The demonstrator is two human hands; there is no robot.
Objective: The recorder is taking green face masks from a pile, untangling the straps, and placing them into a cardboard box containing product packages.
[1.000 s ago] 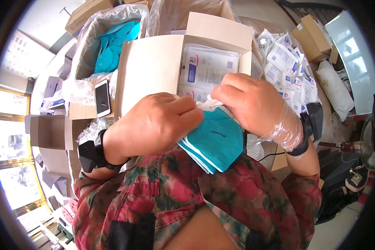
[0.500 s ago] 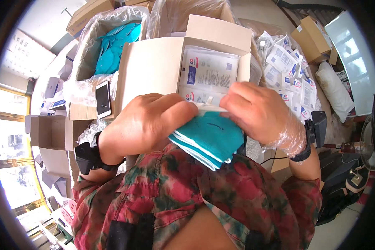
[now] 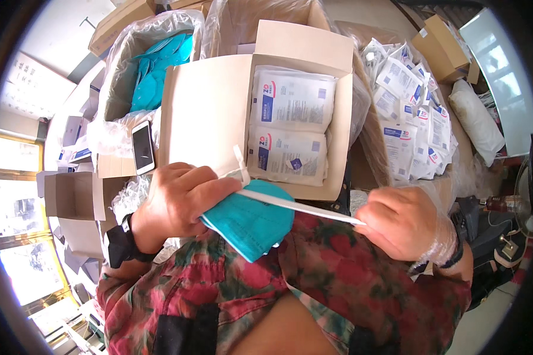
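My left hand (image 3: pixel 189 198) is closed on the upper left edge of a small stack of folded teal face masks (image 3: pixel 249 222), held in front of my chest. A white elastic strap (image 3: pixel 305 208) runs taut across the stack to my right hand (image 3: pixel 403 223), whose fingers are closed on its end. A short white loop (image 3: pixel 240 165) sticks up beside my left fingers. Just beyond the masks stands an open carton (image 3: pixel 337 142) with white printed packets (image 3: pixel 293 97) lying flat in two piles. A small dark blue square piece (image 3: pixel 295 164) lies on the nearer pile.
At the far left, a plastic-lined box (image 3: pixel 114 89) holds loose teal masks (image 3: pixel 154 80). A phone (image 3: pixel 142 148) lies left of the carton flap (image 3: pixel 207 112). On the right is a plastic-lined box full of white packets (image 3: pixel 400 139). An empty carton (image 3: pixel 71 195) sits at left.
My right hand has moved right and down, drawing the strap out straight. My left hand and the masks shifted left and lower, uncovering the carton's nearer packets.
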